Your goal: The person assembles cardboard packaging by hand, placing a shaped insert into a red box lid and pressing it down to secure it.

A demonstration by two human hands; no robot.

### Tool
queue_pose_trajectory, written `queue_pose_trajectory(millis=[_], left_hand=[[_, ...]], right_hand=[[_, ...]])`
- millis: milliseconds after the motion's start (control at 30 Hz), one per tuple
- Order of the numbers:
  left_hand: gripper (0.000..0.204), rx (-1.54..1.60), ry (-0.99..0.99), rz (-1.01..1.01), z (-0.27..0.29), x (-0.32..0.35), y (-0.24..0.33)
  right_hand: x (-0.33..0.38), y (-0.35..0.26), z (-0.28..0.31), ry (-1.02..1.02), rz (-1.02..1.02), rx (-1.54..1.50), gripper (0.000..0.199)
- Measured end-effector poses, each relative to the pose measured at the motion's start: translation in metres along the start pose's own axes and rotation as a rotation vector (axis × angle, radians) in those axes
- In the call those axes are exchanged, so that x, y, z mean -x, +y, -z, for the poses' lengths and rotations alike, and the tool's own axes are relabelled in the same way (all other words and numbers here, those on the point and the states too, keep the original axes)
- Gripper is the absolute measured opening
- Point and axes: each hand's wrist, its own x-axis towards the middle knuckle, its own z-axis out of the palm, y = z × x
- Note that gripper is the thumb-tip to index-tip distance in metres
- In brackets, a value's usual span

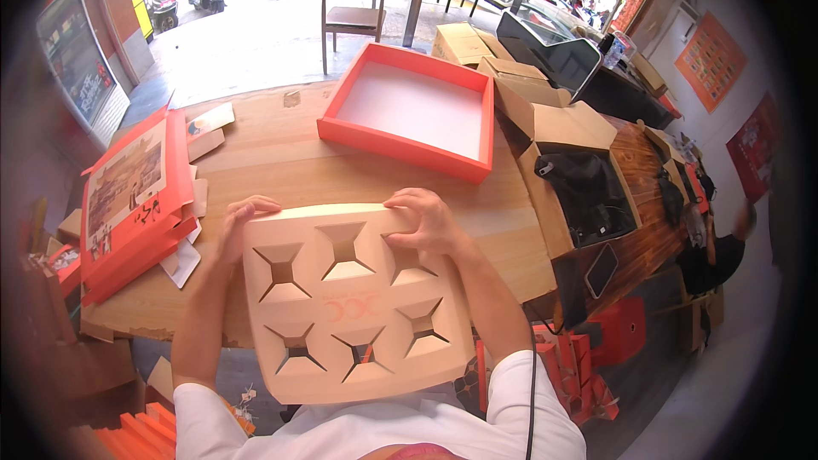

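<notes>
1. Clock positions are from the cardboard insert at centre. At ten o'clock, a red printed box [136, 196] lies on the wooden table's [260, 149] left end, pale card pieces around its right side; it blocks that end.
2. At eight o'clock, below table level, are orange-red strips [141, 433].
3. At eleven o'clock, bare tabletop stretches to the far edge.
4. At ten o'clock, close in, the left hand [245, 226] is closed on the insert's upper left corner, its thumb hard to make out.
5. The cream cardboard insert [356, 277] has six flapped openings in two rows, and extends past the table's near edge toward the wearer.
6. At twelve o'clock, beyond the table, stands a chair [354, 15].
7. Between twelve and one, an open red box [400, 150] shows its white floor; bare wood separates it from the insert.
8. At one o'clock, the right hand [430, 221] clamps the insert's upper right rim, thumb on the face.
9. At two o'clock, beside the table's right edge, an open carton [545, 220] holds black fabric [579, 177].
10. At three o'clock lies a phone [601, 271]; farther out is a person in black [717, 262].
</notes>
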Motion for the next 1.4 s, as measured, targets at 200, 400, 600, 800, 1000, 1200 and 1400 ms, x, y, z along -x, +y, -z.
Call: queue_pose_trajectory(millis=[200,400,600,800,1000,1200,1400], left_hand=[[0.054,0.117,-0.048,0.010,0.003,0.000,0.003],[0.036,0.090,-0.084,0.075,-0.016,0.004,0.041],[0.026,-0.076,0.028,0.073,-0.018,0.009,0.023],[0.015,0.085,0.063,0.159,-0.010,0.006,0.013],[0.017,0.127,0.074,0.225,0.001,0.002,0.017],[0.019,0.235,0.182,0.196,0.011,-0.001,0.019],[0.022,0.243,0.207,0.241,0.024,-0.005,0.000]], right_hand=[[0.000,-0.005,0.005,0.015,-0.107,-0.055,0.051],[0.001,-0.014,0.021,0.057,-0.230,-0.066,0.054],[0.000,-0.013,0.021,-0.010,-0.269,-0.166,0.049],[0.000,-0.007,0.016,0.023,-0.273,-0.306,0.039],[0.005,0.016,0.011,0.129,-0.310,-0.789,0.024],[-0.003,0.007,0.007,0.227,-0.234,-1.047,0.037],[-0.008,-0.022,-0.003,0.264,-0.366,-1.516,0.037]])
